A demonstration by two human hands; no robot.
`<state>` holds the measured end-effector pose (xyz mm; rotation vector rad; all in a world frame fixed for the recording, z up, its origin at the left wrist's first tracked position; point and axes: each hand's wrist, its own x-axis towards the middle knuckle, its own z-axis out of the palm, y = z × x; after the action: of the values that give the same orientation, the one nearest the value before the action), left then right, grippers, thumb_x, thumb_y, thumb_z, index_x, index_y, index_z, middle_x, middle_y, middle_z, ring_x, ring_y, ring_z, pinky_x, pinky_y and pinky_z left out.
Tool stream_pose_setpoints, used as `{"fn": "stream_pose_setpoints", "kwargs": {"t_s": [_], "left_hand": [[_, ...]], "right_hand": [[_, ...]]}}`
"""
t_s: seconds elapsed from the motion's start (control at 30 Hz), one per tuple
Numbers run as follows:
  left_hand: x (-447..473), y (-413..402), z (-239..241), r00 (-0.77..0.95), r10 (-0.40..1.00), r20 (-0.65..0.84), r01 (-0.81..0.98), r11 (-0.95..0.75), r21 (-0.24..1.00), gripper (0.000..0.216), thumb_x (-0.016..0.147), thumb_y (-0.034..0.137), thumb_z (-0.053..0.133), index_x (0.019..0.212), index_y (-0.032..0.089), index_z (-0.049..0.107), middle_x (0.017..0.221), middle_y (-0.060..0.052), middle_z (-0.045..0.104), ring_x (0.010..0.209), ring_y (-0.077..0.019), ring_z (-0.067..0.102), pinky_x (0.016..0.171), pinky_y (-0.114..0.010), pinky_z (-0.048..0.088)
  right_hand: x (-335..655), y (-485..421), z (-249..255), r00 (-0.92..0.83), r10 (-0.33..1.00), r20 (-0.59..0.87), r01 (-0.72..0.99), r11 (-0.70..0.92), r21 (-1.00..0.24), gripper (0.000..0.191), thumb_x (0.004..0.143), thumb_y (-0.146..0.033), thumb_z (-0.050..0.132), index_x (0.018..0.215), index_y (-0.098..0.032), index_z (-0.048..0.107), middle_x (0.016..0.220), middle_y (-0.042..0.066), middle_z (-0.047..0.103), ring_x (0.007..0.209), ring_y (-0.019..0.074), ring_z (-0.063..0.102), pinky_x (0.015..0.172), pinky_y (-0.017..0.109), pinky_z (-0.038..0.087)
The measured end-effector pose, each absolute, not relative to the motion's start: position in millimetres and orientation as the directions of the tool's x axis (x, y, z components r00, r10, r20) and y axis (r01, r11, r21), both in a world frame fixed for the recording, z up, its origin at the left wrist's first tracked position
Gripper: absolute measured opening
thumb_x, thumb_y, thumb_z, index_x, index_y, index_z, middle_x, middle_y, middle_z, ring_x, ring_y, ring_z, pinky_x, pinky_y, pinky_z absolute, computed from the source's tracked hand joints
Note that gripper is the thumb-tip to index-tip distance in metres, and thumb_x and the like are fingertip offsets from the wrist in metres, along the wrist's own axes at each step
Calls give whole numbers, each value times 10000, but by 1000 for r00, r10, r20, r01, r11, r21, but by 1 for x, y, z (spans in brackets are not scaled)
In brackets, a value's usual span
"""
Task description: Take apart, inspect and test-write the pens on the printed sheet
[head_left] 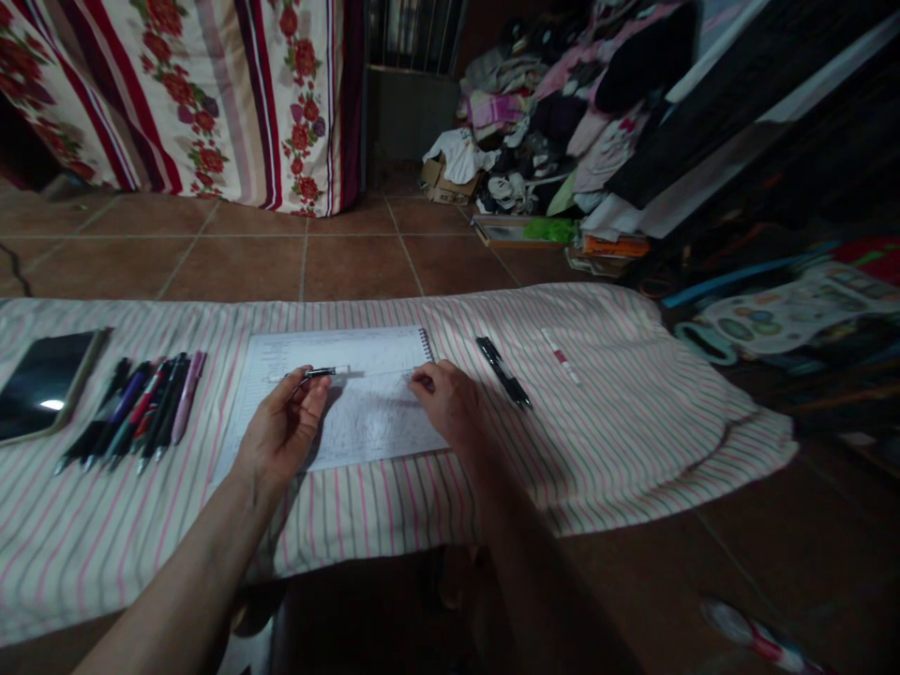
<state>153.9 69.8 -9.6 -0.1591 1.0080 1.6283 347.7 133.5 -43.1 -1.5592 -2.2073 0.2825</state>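
Note:
My left hand (285,422) holds a pen (323,372) with a black section and a clear end, level above a spiral notebook (380,436). My right hand (450,398) is closed in a pinch over the notebook's right side. From its fingertips a thin pale pen refill (386,373) points left toward the pen's clear end. Whether the refill's tip touches the pen I cannot tell. The notebook lies open on the striped cloth, its page covered in faint writing.
Left of the notebook lie several pens (147,408) and a dark-screened tablet (46,380). Black pens (502,370) and a white pen with a red band (562,358) lie right. The striped cloth (633,422) covers the table. Clothes (555,122) are heaped behind.

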Motion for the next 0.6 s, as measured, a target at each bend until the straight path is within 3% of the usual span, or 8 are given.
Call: {"fn": "stream_pose_setpoints", "kwargs": {"t_s": [0.6], "left_hand": [[159, 69, -7, -322, 740, -591, -847, 54, 529, 230, 851, 47, 423, 711, 90, 600, 684, -59, 621, 638, -90, 637, 600, -131, 552]], "right_hand": [[353, 136, -44, -269, 924, 272, 798, 372, -474, 151, 787, -131, 529, 856, -194, 647, 825, 43, 616, 776, 152, 576, 706, 251, 402]]}}
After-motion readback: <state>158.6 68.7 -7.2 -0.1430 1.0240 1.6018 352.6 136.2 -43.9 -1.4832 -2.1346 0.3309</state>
